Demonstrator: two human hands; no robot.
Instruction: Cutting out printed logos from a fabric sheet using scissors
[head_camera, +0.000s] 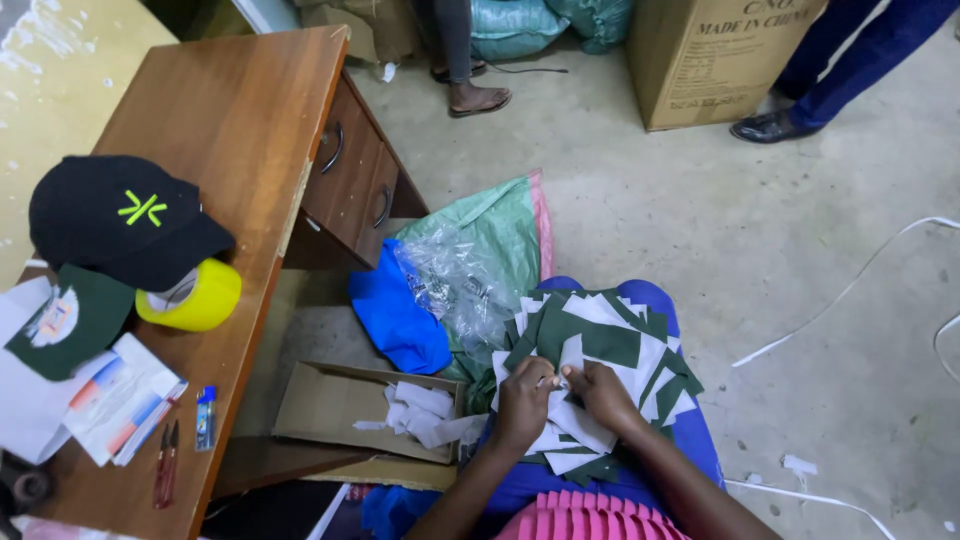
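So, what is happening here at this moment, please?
A seated person works on a pile of green and white pieces on the lap. The left hand and the right hand pinch one white piece together at the pile's near edge. A cardboard box with white scraps lies on the floor beside a wooden desk.

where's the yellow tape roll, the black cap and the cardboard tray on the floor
yellow tape roll (200, 297), head view, on its outer yellow side
black cap (110, 215), head view, on its crown
cardboard tray (325, 400), head view, on its bare bottom

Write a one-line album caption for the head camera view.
Both hands, left hand and right hand, pinch green-and-white fabric pieces piled on the lap, beside a wooden desk.
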